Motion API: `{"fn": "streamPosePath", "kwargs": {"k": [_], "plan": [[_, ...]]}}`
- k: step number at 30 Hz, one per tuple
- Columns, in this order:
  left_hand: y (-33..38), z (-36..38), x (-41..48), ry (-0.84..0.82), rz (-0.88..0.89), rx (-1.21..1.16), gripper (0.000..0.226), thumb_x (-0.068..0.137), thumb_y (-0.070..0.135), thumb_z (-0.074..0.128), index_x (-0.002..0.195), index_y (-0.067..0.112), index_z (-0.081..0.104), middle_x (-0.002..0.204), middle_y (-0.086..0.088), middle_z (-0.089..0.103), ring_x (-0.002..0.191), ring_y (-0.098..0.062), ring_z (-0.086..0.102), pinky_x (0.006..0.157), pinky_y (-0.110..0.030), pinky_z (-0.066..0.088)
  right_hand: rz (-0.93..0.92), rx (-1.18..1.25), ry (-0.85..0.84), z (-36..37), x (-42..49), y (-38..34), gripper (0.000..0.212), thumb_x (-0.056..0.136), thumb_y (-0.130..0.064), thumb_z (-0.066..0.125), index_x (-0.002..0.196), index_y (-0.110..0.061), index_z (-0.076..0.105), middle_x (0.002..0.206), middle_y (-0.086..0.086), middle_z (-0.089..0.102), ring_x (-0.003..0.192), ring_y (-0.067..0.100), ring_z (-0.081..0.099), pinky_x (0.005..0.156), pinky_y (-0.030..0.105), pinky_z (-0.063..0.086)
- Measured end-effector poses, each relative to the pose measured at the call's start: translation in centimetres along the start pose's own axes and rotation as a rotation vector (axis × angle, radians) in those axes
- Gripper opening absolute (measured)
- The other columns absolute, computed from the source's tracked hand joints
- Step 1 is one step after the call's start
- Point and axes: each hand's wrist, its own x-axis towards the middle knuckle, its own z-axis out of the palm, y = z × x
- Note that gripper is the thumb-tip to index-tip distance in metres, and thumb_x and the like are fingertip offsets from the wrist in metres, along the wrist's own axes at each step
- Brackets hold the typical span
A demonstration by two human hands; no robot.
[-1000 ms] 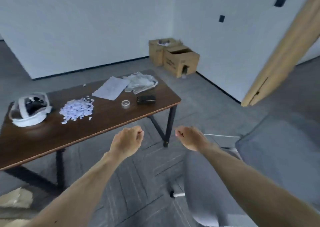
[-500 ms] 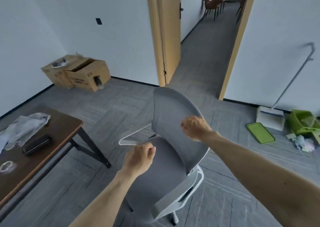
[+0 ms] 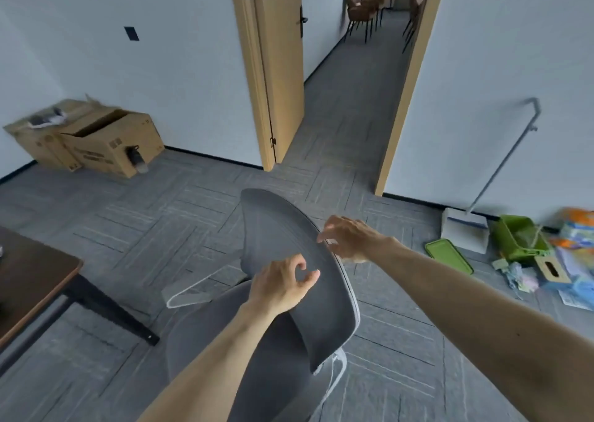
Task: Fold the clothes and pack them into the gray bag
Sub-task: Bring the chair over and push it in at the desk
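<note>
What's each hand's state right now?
Left hand: fingers curled, holding nothing.
Right hand: open, fingers spread at the chair back's edge, gripping nothing.

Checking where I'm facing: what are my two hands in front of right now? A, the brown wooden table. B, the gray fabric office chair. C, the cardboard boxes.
B: the left hand and right hand both hang over the backrest of the gray fabric office chair.

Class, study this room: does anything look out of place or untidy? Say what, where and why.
Yes. By the right wall a green lid lies on the floor apart from the green bin, with packets and cloths strewn beside it. In the left corner, cardboard boxes stand open, flaps askew.
</note>
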Motion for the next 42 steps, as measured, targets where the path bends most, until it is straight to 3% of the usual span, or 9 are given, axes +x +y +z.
{"fn": "streamPosePath", "kwargs": {"k": [8, 15, 21, 25, 29, 32, 36, 39, 42], "plan": [[0.7, 2.4, 5.0, -0.096, -0.157, -0.055, 0.081, 0.073, 0.091, 0.034, 0.126, 0.031, 0.046, 0.103, 0.002, 0.073, 0.107, -0.024, 0.065, 0.090, -0.041, 0.050, -0.210, 0.043, -0.127, -1.4, 8.2, 3.7, 0.034, 0.102, -0.032, 0.050, 0.136, -0.036, 0.054, 0.142, -0.002, 0.047, 0.130, 0.020, 0.046, 0.106, 0.043, 0.040], [2.4, 2.7, 8.0, -0.084, -0.503, -0.233, 0.097, 0.070, 0.094, 0.037, 0.140, 0.027, 0.038, 0.115, -0.001, 0.068, 0.110, -0.026, 0.063, 0.096, -0.045, 0.050, -0.541, 0.000, -0.228, -2.5, 19.2, 4.7, 0.032, 0.103, -0.036, 0.046, 0.132, -0.030, 0.058, 0.135, 0.002, 0.049, 0.122, 0.025, 0.051, 0.101, 0.043, 0.042], [6.3, 4.8, 10.5, 0.100, -0.798, -0.382, 0.083, 0.067, 0.086, 0.049, 0.129, 0.030, 0.047, 0.108, -0.004, 0.067, 0.099, -0.026, 0.065, 0.088, -0.045, 0.054, -0.797, -0.058, -0.354, -2.4, 24.7, 5.9, 0.039, 0.104, -0.042, 0.042, 0.138, -0.030, 0.054, 0.163, 0.007, 0.019, 0.145, 0.028, 0.029, 0.114, 0.045, 0.029], [8.6, 6.0, 10.5, 0.154, -0.863, -0.314, 0.039, 0.085, 0.058, 0.040, 0.094, 0.021, 0.051, 0.089, -0.009, 0.064, 0.080, -0.034, 0.065, 0.066, -0.038, 0.054, -0.916, -0.038, -0.349, -2.1, 25.6, 6.3, 0.043, 0.099, -0.048, 0.047, 0.138, -0.032, 0.054, 0.162, 0.006, 0.020, 0.147, 0.029, 0.026, 0.117, 0.051, 0.023], [10.5, 5.3, 8.6, 0.158, -0.832, -0.196, 0.026, 0.097, 0.037, 0.045, 0.080, 0.017, 0.045, 0.073, -0.001, 0.054, 0.068, -0.026, 0.053, 0.056, -0.033, 0.038, -0.982, -0.073, -0.270, -2.3, 26.1, 5.8, 0.038, 0.098, -0.049, 0.049, 0.130, -0.032, 0.062, 0.147, 0.005, 0.037, 0.138, 0.026, 0.036, 0.113, 0.045, 0.021], [11.6, 5.7, 6.6, 0.138, -0.848, -0.125, 0.026, 0.099, 0.036, 0.045, 0.086, 0.014, 0.051, 0.064, 0.008, 0.045, 0.061, -0.020, 0.048, 0.052, -0.030, 0.032, -1.003, -0.023, -0.249, -1.2, 26.0, 5.9, 0.034, 0.098, -0.047, 0.050, 0.117, -0.028, 0.072, 0.125, 0.002, 0.043, 0.123, 0.027, 0.044, 0.108, 0.042, 0.028], [12.0, 7.2, 3.0, 0.152, -0.868, -0.171, 0.036, 0.096, 0.051, 0.047, 0.096, 0.018, 0.062, 0.066, 0.006, 0.057, 0.064, -0.020, 0.058, 0.058, -0.032, 0.046, -0.966, 0.013, -0.324, 0.3, 25.0, 5.9, 0.044, 0.100, -0.052, 0.042, 0.098, -0.024, 0.077, 0.106, -0.004, 0.051, 0.107, 0.023, 0.050, 0.105, 0.042, 0.033], [12.2, 8.7, -0.1, 0.279, -1.012, -0.237, 0.055, 0.083, 0.077, 0.045, 0.093, 0.030, 0.071, 0.069, 0.011, 0.068, 0.065, -0.008, 0.063, 0.062, -0.029, 0.053, -0.977, -0.031, -0.230, 1.7, 23.2, 5.9, 0.069, 0.100, -0.055, 0.021, 0.076, -0.020, 0.075, 0.082, 0.001, 0.064, 0.086, 0.020, 0.058, 0.107, 0.041, 0.032], [12.2, 10.3, -2.3, 0.484, -1.199, -0.289, 0.069, 0.079, 0.082, 0.031, 0.065, 0.023, 0.064, 0.048, 0.007, 0.055, 0.047, -0.005, 0.050, 0.052, -0.026, 0.041, -1.023, -0.123, -0.074, 3.0, 20.8, 5.4, 0.055, 0.100, -0.038, 0.037, 0.065, -0.006, 0.064, 0.066, 0.006, 0.063, 0.066, 0.025, 0.060, 0.078, 0.036, 0.044]]}}
